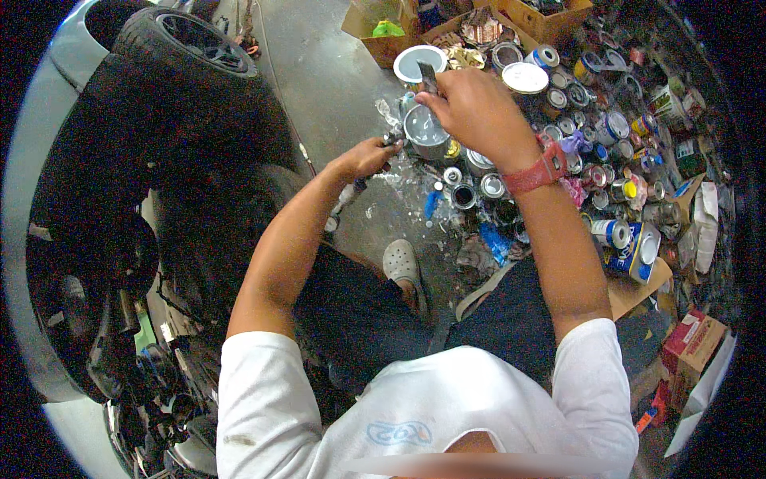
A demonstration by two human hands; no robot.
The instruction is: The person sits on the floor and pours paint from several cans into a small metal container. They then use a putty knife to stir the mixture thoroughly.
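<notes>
My left hand (370, 157) is closed around what looks like a metal spray gun (348, 201), which shows on both sides of the fist. Just right of that fist stands an open tub (428, 146) with greyish contents. My right hand (477, 105) is higher up, gripping a dark flat-bladed scraper (428, 77). The blade overlaps the near rim of a white tub (405, 57); whether it touches the tub I cannot tell. A white round lid (525, 78) lies just beyond my right hand. My fingers hide most of the scraper's handle.
Crowded paint cans (612, 128) and tins cover the right side. Cardboard boxes (383, 49) stand at the far end. A car with a tyre (140, 44) fills the left, and a thin hose (275, 76) runs along the concrete floor (323, 80). Blue crumpled plastic (495, 242) lies near my knee.
</notes>
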